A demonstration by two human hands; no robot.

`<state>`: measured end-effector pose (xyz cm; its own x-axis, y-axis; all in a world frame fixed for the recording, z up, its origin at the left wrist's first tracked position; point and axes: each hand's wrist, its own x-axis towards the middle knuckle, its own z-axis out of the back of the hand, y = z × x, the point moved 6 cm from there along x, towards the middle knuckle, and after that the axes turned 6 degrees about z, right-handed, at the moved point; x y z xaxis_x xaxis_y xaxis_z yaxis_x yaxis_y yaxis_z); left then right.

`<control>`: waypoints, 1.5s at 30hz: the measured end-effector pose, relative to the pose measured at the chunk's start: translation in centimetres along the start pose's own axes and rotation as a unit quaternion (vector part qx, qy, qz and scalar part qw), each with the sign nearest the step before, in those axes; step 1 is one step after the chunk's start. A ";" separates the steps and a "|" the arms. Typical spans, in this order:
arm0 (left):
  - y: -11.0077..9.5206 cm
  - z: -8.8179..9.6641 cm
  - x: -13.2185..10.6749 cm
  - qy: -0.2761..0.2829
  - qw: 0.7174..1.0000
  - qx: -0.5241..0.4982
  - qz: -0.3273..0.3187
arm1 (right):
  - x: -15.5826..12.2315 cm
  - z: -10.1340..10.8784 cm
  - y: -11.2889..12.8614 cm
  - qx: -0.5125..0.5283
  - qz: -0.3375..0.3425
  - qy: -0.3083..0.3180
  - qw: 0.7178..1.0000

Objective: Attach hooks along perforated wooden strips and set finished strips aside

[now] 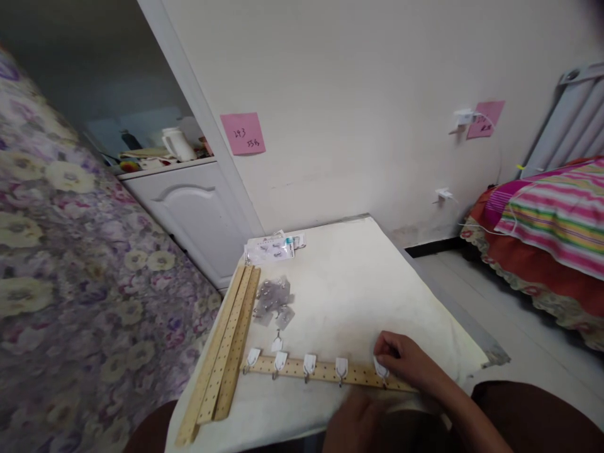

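A perforated wooden strip [325,371] lies across the near part of the table, with several white hooks [309,363] in a row along it, their metal ends pointing towards me. My right hand [403,358] is closed, its fingertips at the top of the rightmost white hook [382,370], partly covering it. Below the strip, at the table's near edge, my left hand [355,420] is smeared by motion and its fingers cannot be made out. One loose white hook [277,343] lies just beyond the strip. Farther back is a pile of clear hooks [274,299].
Several more perforated wooden strips [226,346] lie side by side along the left edge of the cloth-covered table [349,283]. Packaging [268,250] lies at the back left corner. A floral curtain [94,302] hangs at left; a bed [557,220] stands at right.
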<state>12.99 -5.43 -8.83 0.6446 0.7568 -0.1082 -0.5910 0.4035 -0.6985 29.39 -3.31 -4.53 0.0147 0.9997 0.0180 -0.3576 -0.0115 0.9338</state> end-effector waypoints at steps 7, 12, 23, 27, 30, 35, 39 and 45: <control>-3.1 1.9 -0.7 -0.001 0.995 0.045 -0.092 | 0.1 0.1 -1.0 -0.037 0.003 0.000 0.999; -3.2 1.9 -1.1 -0.048 0.978 0.142 -0.148 | 0.1 0.1 -0.9 -0.040 0.012 -0.010 0.999; -2.3 1.1 -0.7 -0.081 0.972 0.150 -0.163 | 0.1 -0.1 -0.9 -0.019 0.009 -0.017 1.000; -2.2 0.8 -0.6 -0.068 0.975 0.146 -0.152 | 0.1 -0.1 -1.0 -0.024 0.007 -0.014 1.000; -2.1 0.8 -0.6 -0.064 0.974 0.151 -0.156 | 0.1 -0.1 -0.9 -0.023 0.011 -0.008 1.000; -2.6 1.1 -0.6 -0.054 0.971 0.176 -0.152 | 0.0 -0.1 -0.7 -0.022 0.008 -0.012 1.000; -3.1 1.2 -0.8 -0.051 0.961 0.214 -0.170 | 0.0 -0.1 -0.8 -0.023 0.009 -0.012 1.000; -3.4 1.4 -1.3 -0.125 0.928 0.249 -0.249 | 0.1 -0.2 -1.1 -0.017 0.013 -0.007 1.000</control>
<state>13.50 -7.08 -5.29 0.8016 0.4836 0.3517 -0.4414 0.8753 -0.1975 29.56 -3.16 -5.60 0.0190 0.9987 0.0470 -0.3904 -0.0359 0.9199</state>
